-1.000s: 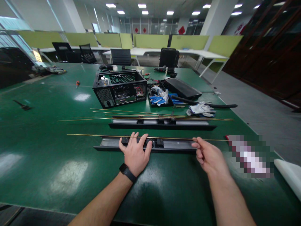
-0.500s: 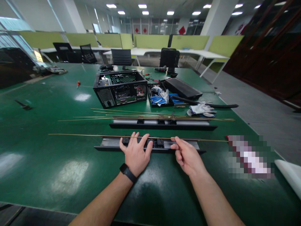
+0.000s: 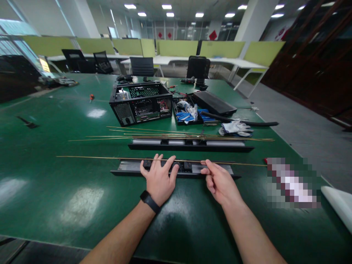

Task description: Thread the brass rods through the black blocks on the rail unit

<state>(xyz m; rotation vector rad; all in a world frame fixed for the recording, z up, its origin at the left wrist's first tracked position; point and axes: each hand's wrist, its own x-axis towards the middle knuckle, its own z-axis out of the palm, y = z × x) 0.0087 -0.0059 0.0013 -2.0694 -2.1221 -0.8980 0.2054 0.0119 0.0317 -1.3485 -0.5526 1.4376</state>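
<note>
My left hand lies spread over the near black-and-silver channel rail, fingertips at its far edge and a dark watch on the wrist. Small black blocks sit in the channel, partly covered by this hand. A long thin brass-coloured rod runs lengthwise over the rail and sticks out well past both ends. Near the rail's right part, my right hand has its fingers curled, with the index finger and thumb at the rod; the exact contact is hard to see.
Beyond lies a second rail with several thin rods along it. Farther back stand an open computer case, a tray with gloves and a black panel. A loose glove and a blurred-out packet lie right.
Both hands keep almost the same place and pose; the right hand has shifted very slightly to the right. The rod and rail look practically unmoved.
</note>
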